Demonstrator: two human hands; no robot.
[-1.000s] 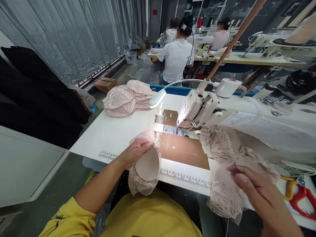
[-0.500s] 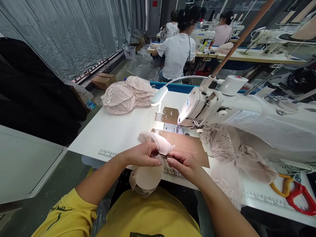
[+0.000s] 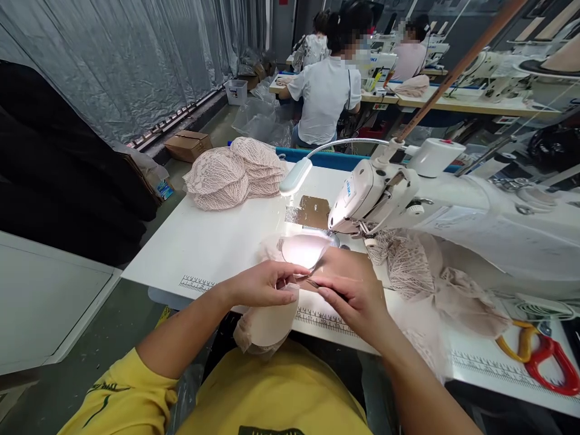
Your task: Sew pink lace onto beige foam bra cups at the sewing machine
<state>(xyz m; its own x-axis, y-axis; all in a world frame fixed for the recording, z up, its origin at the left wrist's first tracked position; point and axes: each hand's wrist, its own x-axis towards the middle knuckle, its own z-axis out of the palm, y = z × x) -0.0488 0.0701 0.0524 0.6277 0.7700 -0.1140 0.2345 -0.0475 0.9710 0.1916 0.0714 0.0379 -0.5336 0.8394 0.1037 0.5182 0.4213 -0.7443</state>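
Observation:
My left hand [image 3: 265, 284] is closed on a pale pink bra cup [image 3: 272, 323] with lace at its edge, which hangs over the table's front edge by my lap. Just beyond my fingers, a second bra cup [image 3: 304, 249] lies tilted under the lamp's light. My right hand [image 3: 351, 297] is wrapped round small metal thread snips [image 3: 312, 282], their thin blades pointing left toward the gap between the two cups. The handles are mostly hidden in my palm.
A sewing machine [image 3: 357, 196] stands beyond my right hand, with lace pieces [image 3: 410, 269] under its arm. Stacked lace cups [image 3: 217, 178] sit at the far left of the white table [image 3: 165, 251]. Red-handled scissors [image 3: 555, 365] lie at right. A person [image 3: 322, 96] sits ahead.
The far cup has shifted forward and right, and a gap now shows between it and the near cup. My right hand has moved slightly right with the snips.

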